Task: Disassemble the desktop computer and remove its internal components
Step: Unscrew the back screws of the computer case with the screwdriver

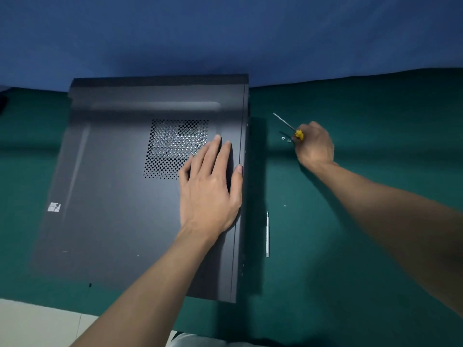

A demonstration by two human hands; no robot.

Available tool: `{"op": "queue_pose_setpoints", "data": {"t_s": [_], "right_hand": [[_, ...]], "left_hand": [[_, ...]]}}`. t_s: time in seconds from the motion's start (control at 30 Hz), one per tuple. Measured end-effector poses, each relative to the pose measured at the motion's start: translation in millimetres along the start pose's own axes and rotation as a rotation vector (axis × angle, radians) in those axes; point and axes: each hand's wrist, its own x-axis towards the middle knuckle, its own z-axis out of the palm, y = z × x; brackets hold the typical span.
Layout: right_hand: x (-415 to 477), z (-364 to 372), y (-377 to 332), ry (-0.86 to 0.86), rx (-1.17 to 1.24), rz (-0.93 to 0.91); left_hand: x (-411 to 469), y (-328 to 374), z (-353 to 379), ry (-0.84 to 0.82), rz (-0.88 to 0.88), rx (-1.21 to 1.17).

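A table is covered with a dark green cloth. Behind it, the view is closed off by a plain blue wall. Pale floor tiles are seen at the lower left. The scene is dimly, softly lit.

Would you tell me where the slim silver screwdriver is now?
In the head view the silver screwdriver lies on the green cloth just right of the computer case, nearer the camera than the right hand.

Sticker on computer case — print unreadable
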Motion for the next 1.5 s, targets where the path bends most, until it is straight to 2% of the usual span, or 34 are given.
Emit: {"op": "queue_pose_setpoints", "data": {"t_s": [0.2, 0.37, 0.63, 0.73, 0.9, 1.17, 1.33, 1.5], "right_hand": [[3.7, 4.2, 0.7, -0.038, 0.007, -0.027], [-6.7, -12.4, 4.0, -0.008, 0.101, 0.052], [-100.3, -45.8, -23.1, 0.095, 0.386, 0.158], [-145.6, -51.9, -51.7, 0.068, 0.539, 0.170], [-225.4, -48.2, -112.9, 0.042, 0.699, 0.184], [-339.4, 4.7, -208.2, 0.023, 0.931, 0.262], [-378.6, 48.4, -249.1, 0.075, 1.017, 0.418], [-386.0, 72.2, -277.7, 0.144, 1.233, 0.769]], "left_hand": [[-0.8, -0.9, 0.8, 0.003, 0.001, -0.005], [-0.9, -1.0, -0.3, -0.004, 0.004, -0.020], [-4.1, -4.8, -5.9, -0.003, 0.031, -0.103], [-12.8, -15.0, -10.5, -0.030, 0.091, -0.167], [-52.6, -61.5, -22.7, -0.090, 0.250, -0.136], [-124.9, -171.5, -52.0, -0.101, 0.345, -0.124], [-147.2, -232.6, -66.5, -0.157, 0.358, -0.053], [-145.1, -273.7, -73.9, -0.186, 0.473, 0.146]]}}
